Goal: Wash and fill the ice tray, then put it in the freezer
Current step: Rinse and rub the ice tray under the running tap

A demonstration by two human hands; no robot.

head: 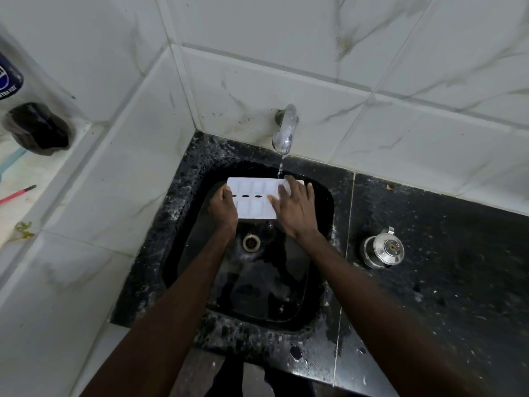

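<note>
Left hand [223,207] grips the left end of the ice tray [252,196], fingers curled round its edge. Right hand [294,207] lies flat on the tray's right part, fingers spread and straight, pressing rather than grasping. We hold the tray at centre frame over the sink [257,296], just below the tap [284,130]. The water stream [280,167] is running and lands at the tray's far right corner, beside our right fingertips.

Progress, our read: wash step, early. Rinse is under way; fill, carry and freezer are all left. No freezer in frame.

Can't make out:
- which face is up, cavities or underside: white on white, washed out
- whether any cell holds water
- the tray's right end, covered by our right hand
- left fingers under the tray
- scrub or plain rinse: no soap or sponge visible
- tap handle, not visible
- upper left: bottle [8,78] cut by the frame edge, label unreadable; dark lump [37,128] below it, unidentified

Steel lidded pot [383,250] sits on the counter [443,267] at right, well apart from the tray.
</note>
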